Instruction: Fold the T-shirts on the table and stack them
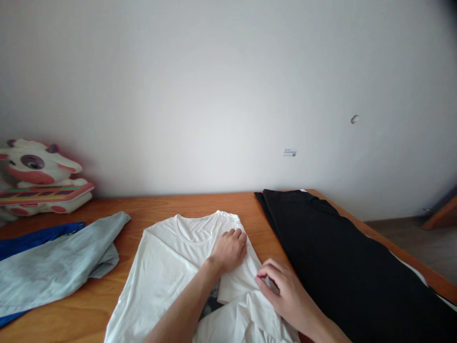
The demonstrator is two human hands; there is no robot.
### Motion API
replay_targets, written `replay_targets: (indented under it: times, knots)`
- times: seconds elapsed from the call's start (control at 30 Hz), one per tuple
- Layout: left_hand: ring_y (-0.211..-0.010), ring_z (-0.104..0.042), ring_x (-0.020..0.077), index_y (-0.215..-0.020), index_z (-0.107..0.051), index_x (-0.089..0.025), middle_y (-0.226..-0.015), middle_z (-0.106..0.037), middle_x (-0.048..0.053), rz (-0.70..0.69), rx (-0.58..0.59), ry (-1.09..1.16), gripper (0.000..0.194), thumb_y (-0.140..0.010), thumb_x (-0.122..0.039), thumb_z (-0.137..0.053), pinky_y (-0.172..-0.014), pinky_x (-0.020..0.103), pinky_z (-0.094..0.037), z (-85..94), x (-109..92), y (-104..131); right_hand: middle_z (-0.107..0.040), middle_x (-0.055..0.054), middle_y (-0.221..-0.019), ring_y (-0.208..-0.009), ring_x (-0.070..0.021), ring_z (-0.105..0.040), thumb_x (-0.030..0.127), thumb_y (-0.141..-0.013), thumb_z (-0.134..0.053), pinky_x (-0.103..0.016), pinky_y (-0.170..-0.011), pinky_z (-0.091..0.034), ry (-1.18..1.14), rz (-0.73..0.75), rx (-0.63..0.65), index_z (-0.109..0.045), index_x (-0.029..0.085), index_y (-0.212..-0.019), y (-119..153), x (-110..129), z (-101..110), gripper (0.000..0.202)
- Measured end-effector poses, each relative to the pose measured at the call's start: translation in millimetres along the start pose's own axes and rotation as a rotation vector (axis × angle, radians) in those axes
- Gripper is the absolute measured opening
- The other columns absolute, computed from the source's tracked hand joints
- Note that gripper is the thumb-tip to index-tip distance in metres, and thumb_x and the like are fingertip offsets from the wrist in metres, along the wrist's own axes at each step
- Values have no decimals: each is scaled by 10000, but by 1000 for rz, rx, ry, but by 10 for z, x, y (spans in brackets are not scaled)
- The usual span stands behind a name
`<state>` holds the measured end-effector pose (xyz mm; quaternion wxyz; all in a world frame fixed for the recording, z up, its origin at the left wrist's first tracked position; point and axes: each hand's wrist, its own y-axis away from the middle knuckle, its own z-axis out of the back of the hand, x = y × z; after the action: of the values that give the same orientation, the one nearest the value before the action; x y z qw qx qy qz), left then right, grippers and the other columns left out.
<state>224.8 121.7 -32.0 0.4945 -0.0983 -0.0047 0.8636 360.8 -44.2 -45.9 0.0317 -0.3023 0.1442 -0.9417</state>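
Observation:
A white T-shirt (160, 267) lies spread on the wooden table, its neckline toward the wall. Its right side is folded inward, with the loose cloth bunched near the front. Part of a dark print shows beneath my left forearm. My left hand (230, 250) rests closed on the shirt by the shoulder, its fingertips curled down against the cloth. My right hand (285, 293) is at the shirt's right edge, thumb and forefinger brought together on the fabric. Its other fingers are bent and partly hidden.
Folded black clothing (332, 252) lies along the right of the wooden table (143, 205). At left are a grey garment (64, 262) and a blue garment (39, 237) under it. A cow-shaped toy keyboard (46, 178) stands behind them, against the white wall (214, 95).

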Motion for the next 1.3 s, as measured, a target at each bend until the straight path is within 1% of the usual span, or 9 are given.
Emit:
replay_targets:
  times: [0.07,0.17,0.23,0.3,0.43,0.57,0.7,0.97,1.3]
  knots:
    - [-951,-670,220,-1048,-663,-188,-1053,-719,75,-11,93,66,228,-960,-334,-510,-823,306,-490,114,53,16,-656,-22,-904,-887,-188,-634,301,-948,-597,-304,-807,-492,38,18,90,-643,230,-897,171,121,82,99]
    - [-790,-686,188,-923,-719,-223,-913,-755,9,-50,455,206,306,-794,-500,-737,-658,253,-472,315,144,69,-669,-16,-884,-875,-192,-633,306,-879,-701,-286,-777,-482,83,17,158,-650,230,-872,337,202,145,92]
    - [-744,-686,184,-862,-743,-230,-865,-764,-11,-60,709,278,357,-654,-501,-848,-612,242,-460,433,161,112,-677,-13,-896,-881,-179,-636,257,-847,-720,-267,-788,-478,66,9,185,-618,226,-814,399,229,187,111]
    - [-710,-684,185,-830,-756,-235,-823,-765,-20,-58,807,260,383,-555,-455,-905,-596,242,-465,510,121,146,-697,-11,-965,-915,-162,-642,176,-805,-718,-247,-832,-473,9,20,222,-574,225,-775,444,261,243,155]
    - [-637,-678,204,-778,-767,-223,-745,-759,-5,-74,826,97,393,-457,-375,-935,-597,273,-497,542,-68,171,-710,31,-862,-837,-134,-648,102,-768,-715,-209,-799,-465,-51,62,325,-543,233,-725,540,353,342,220]
    - [-662,-704,243,-746,-786,-206,-708,-763,30,-103,785,-24,291,-485,-268,-899,-632,308,-534,553,-214,172,-709,17,-816,-781,-150,-672,245,-846,-710,-198,-698,-489,-62,-7,295,-639,269,-836,614,415,367,76]
    - [-670,-716,240,-772,-808,-204,-738,-784,43,-136,774,-30,222,-553,-176,-827,-614,298,-535,636,-235,191,-695,28,-697,-644,-150,-686,396,-1023,-441,-216,-611,-486,-41,-144,173,-633,288,-850,636,322,264,280]
    - [-658,-702,199,-808,-824,-206,-756,-791,29,-127,716,21,226,-610,-155,-728,-597,258,-510,827,-170,258,-710,-10,-711,-539,-207,-654,485,-931,-581,-308,-555,-470,424,-88,-235,-615,267,-1023,745,-28,-178,240]
    - [-615,-669,194,-748,-798,-217,-701,-767,7,-39,812,-7,205,-555,-158,-759,-535,252,-471,800,-36,257,-680,-7,-782,-670,-191,-668,177,-931,-491,-307,-622,-502,376,36,-189,-624,276,-889,704,67,-57,171]
